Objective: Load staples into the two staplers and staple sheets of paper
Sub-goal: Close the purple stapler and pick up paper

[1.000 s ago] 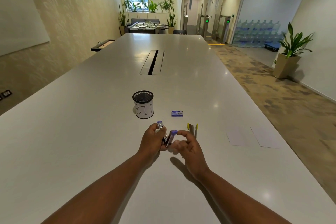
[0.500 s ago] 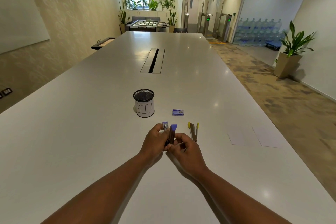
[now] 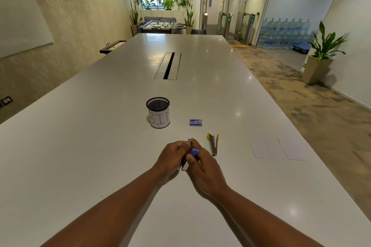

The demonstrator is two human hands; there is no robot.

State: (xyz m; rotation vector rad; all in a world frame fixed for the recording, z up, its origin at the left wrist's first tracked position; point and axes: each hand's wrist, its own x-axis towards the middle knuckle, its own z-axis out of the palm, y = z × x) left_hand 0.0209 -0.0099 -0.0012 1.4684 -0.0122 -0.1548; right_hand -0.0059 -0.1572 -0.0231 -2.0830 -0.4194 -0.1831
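A small purple stapler (image 3: pixel 194 152) is held between both hands near the table's front. My left hand (image 3: pixel 173 154) grips its body from the left. My right hand (image 3: pixel 202 163) presses on its purple tip from the right, and most of the stapler is hidden by fingers. A yellow stapler (image 3: pixel 213 143) lies swung apart on the table just to the right. A little blue staple box (image 3: pixel 195 122) sits beyond it. Two white sheets of paper (image 3: pixel 280 149) lie flat further right.
A black mesh cup labelled BIN (image 3: pixel 158 112) stands left of the staple box. The long white table (image 3: pixel 100 126) has a cable slot (image 3: pixel 168 65) in its middle. Its right edge runs beside the paper, with carpeted floor and a potted plant (image 3: pixel 321 54) beyond.
The purple stapler's two halves, spread apart a second ago, have been brought together between my hands. Both hands drew slightly nearer to me.
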